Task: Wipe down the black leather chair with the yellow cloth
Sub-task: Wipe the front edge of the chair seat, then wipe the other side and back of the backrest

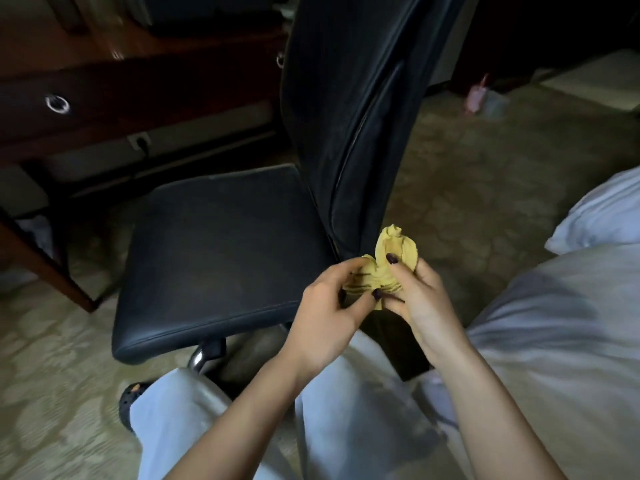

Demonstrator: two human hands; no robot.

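The black leather chair [221, 244] stands at the left and centre of the view, seat facing the wooden bench [104, 81] behind it, backrest rising upright just right of the seat. The seat surface shows a dull, faintly mottled film; whether this is dust or reflected light cannot be settled in this dim view. Judged from that, little or no wiping of the seat appears complete, and the seat, backrest and edges all remain to be covered. The left hand [329, 306] is raised in front of the seat's rear corner, palm turned inward, fingers curled and pinching the near side of the yellow cloth [384, 268]. The cloth is bunched into a crumpled wad held between both hands, close to the lower edge of the backrest but not visibly pressed against the leather. The right hand [422, 299] grips the opposite side of the wad, thumb over the top fold, wrist angled up from the forearm. The step in hand appears to be gathering or refolding the cloth before a stroke. At far right lies pale bedding [571, 306].
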